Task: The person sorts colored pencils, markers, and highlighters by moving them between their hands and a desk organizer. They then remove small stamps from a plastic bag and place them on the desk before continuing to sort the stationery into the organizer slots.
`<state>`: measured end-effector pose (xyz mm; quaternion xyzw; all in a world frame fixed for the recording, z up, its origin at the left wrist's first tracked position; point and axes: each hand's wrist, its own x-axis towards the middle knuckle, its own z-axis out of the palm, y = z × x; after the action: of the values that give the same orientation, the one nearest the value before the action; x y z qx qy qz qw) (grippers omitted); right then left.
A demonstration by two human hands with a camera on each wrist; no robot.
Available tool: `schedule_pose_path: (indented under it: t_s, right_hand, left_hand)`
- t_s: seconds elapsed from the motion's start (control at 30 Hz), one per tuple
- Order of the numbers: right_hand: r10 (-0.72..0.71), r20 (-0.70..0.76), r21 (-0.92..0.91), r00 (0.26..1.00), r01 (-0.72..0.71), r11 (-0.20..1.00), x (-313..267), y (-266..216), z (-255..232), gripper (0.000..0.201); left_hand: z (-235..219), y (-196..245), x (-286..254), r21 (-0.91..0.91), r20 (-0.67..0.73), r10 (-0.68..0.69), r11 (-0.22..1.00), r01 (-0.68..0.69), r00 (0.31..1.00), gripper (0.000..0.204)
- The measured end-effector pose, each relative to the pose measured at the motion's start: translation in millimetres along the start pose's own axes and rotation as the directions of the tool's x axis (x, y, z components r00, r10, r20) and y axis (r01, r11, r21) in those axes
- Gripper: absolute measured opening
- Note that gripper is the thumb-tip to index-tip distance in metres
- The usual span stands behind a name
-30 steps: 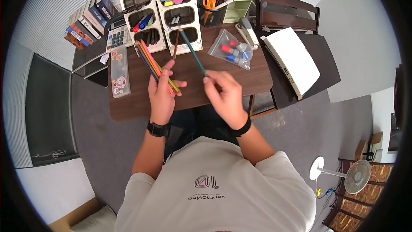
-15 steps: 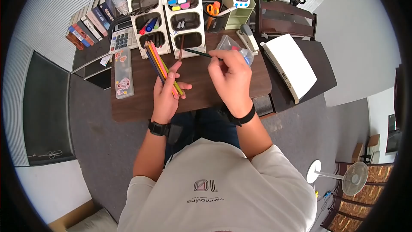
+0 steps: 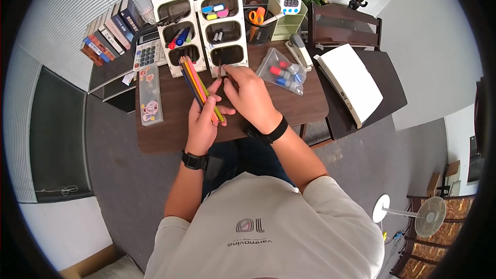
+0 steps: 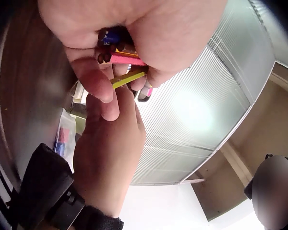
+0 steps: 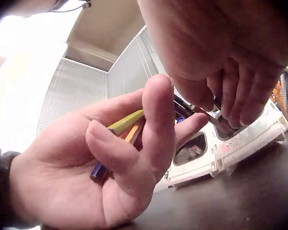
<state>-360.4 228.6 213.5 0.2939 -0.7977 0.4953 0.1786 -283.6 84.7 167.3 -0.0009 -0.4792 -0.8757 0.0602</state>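
Observation:
A bundle of coloured pencils (image 3: 191, 76), dark blue, orange, pink and yellow-green, lies in my left hand (image 3: 200, 130), held under the thumb with the tips pointing away. My right hand (image 3: 251, 98) reaches past it to the front compartment of the right white organizer (image 3: 222, 20). Its thumb and forefinger pinch the dark green pencil, mostly hidden behind the fingers. A brown pencil (image 3: 219, 72) leans out of that compartment, right at these fingertips. The left forefinger stretches toward the same pencil's lower end.
The left white organizer (image 3: 195, 26) holds markers and pens. A clear sticker-covered case (image 3: 150, 98) and a calculator (image 3: 149, 54) stand left. To the right are a bag of red and blue bottles (image 3: 283, 72), a stapler (image 3: 298, 51), a pen cup (image 3: 260, 34) and a white box (image 3: 350, 82).
My right hand has moved forward and left with the dark green pencil, from above the table to the organizer's front compartment. The left hand keeps its bundle and has shifted little.

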Motion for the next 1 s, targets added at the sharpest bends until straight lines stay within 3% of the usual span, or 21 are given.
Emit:
schedule_pose_path:
  t_s: [0.1, 0.17, 0.37, 0.47, 0.53, 0.6, 0.67, 0.73, 0.87, 1.0]
  right_hand:
    - [-0.027, 0.006, -0.045, 1.0, 0.027, 0.999, -5.7, -1.4, 0.7, 0.029]
    - [-0.063, -0.072, -0.108, 0.995, 0.055, 0.993, -5.5, -3.4, 2.0, 0.028]
    - [-0.009, -0.047, -0.002, 0.999, 0.009, 1.0, -4.4, 5.4, 1.9, 0.027]
    - [0.046, -0.089, -0.062, 0.995, -0.052, 0.997, -18.2, -9.5, -12.2, 0.025]
    - [0.032, -0.096, -0.011, 0.995, -0.033, 0.999, -33.7, -8.8, -14.7, 0.024]
    - [0.184, 0.153, 0.103, 0.971, -0.201, 0.974, -50.4, -20.4, -20.5, 0.024]
    - [0.142, 0.15, 0.079, 0.978, -0.155, 0.985, -57.4, -25.2, -16.2, 0.024]
    - [0.063, 0.061, 0.113, 0.996, -0.07, 0.991, -63.8, -18.3, -7.7, 0.024]
    - [0.076, 0.076, 0.153, 0.994, -0.087, 0.984, -60.6, -10.4, -6.5, 0.021]
    - [0.182, -0.054, 0.214, 0.982, -0.167, 0.963, -54.9, -18.6, -16.2, 0.019]
  left_hand:
    - [-0.4, -2.0, 0.1, 0.002, 0.009, 0.005, 1.0, -0.005, 1.0, 0.02]
    - [0.8, -0.4, 1.8, 0.01, 0.017, 0.006, 1.0, -0.006, 1.0, 0.02]
    - [2.7, 1.2, 0.4, 0.053, 0.048, 0.004, 0.999, -0.007, 0.999, 0.021]
    - [3.8, 3.3, 2.3, 0.032, 0.028, 0.005, 0.999, -0.006, 1.0, 0.021]
    - [4.6, 4.7, 0.8, -0.006, 0.001, -0.045, 0.999, 0.045, 0.999, 0.021]
    - [3.2, -1.5, 2.3, -0.035, -0.003, -0.032, 0.999, 0.032, 0.999, 0.02]
    - [2.1, -4.0, 2.9, -0.059, -0.001, -0.007, 0.998, 0.006, 1.0, 0.02]
    - [1.3, -2.3, 3.5, 0.042, 0.054, -0.007, 0.999, 0.005, 0.999, 0.02]
    - [6.0, 1.4, 1.1, 0.045, 0.09, -0.04, 0.998, 0.036, 0.995, 0.022]
    - [11.5, 7.9, -3.4, 0.058, -0.022, -0.07, 0.996, 0.071, 0.997, 0.027]
